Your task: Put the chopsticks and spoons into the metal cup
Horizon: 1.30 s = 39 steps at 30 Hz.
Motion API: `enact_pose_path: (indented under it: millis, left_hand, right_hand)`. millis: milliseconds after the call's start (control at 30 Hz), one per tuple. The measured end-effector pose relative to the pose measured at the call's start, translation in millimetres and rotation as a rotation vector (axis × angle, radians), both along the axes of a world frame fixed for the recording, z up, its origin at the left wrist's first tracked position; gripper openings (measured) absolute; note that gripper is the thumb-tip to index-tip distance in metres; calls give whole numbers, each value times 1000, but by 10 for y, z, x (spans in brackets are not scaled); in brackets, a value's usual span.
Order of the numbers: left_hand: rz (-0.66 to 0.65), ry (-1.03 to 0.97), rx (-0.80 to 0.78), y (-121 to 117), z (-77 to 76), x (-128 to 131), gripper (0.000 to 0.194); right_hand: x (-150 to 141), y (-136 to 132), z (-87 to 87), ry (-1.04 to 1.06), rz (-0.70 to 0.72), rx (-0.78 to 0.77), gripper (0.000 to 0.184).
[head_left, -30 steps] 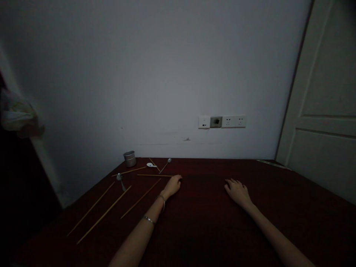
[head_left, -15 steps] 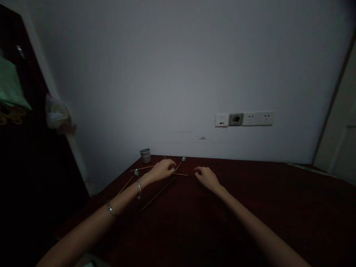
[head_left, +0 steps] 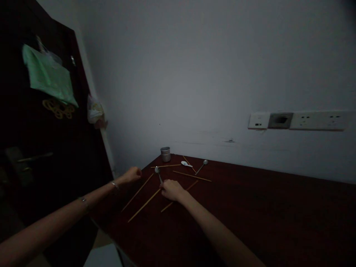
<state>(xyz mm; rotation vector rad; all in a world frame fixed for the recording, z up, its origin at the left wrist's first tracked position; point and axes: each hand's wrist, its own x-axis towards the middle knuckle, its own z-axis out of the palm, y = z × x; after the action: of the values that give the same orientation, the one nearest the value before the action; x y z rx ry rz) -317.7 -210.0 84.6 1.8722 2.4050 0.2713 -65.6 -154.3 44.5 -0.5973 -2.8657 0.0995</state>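
My right hand (head_left: 171, 190) is low over the table, its fingers closed at the handle end of a metal spoon (head_left: 157, 170). The spoon's bowl points away, toward the metal cup (head_left: 165, 155). One chopstick (head_left: 144, 205) ends close by those fingertips, and another chopstick (head_left: 167, 207) passes partly beneath the hand. Near the table's left edge is my left hand (head_left: 131, 175), its fingers curled in with nothing visible in them. A chopstick (head_left: 137, 192) lies just to its right. Farther back are a white spoon (head_left: 185, 163) and a second metal spoon (head_left: 205, 162).
More chopsticks (head_left: 191, 175) lie scattered on the dark red table (head_left: 250, 207). Behind it stands a wall with sockets (head_left: 303, 121). At left, a green cloth bag (head_left: 50, 76) hangs on a dark door. A pale surface (head_left: 102, 256) shows below the table's left edge.
The view has turned left. My right hand has moved left to the near metal spoon's handle. My left hand has drawn back left from the far metal spoon, uncovering the white spoon and chopsticks.
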Motion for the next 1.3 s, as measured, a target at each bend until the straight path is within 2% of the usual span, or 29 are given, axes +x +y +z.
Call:
enact_pose_path:
  millis: [200, 433, 633, 967, 1100, 1300]
  left_hand:
    - [6, -60, -40, -5, -180, -78, 19]
    - [-22, -14, -88, 112, -450, -84, 21]
    - [-35, 78, -70, 149, -491, -19, 18]
    - [-33, 54, -101, 171, -560, 23, 14]
    - [-33, 46, -94, 152, -476, 3, 19]
    - [-2, -153, -28, 195, -103, 120, 24]
  right_hand:
    - [-193, -47, -36, 26, 127, 104, 30]
    - [-287, -103, -185, 39, 168, 181, 30]
    - [-279, -90, -190, -7, 182, 237, 22]
    - [-331, -96, -132, -62, 253, 340, 20]
    - [-295, -97, -122, -46, 259, 372, 19]
    - [-125, -72, 42, 25, 243, 415, 18]
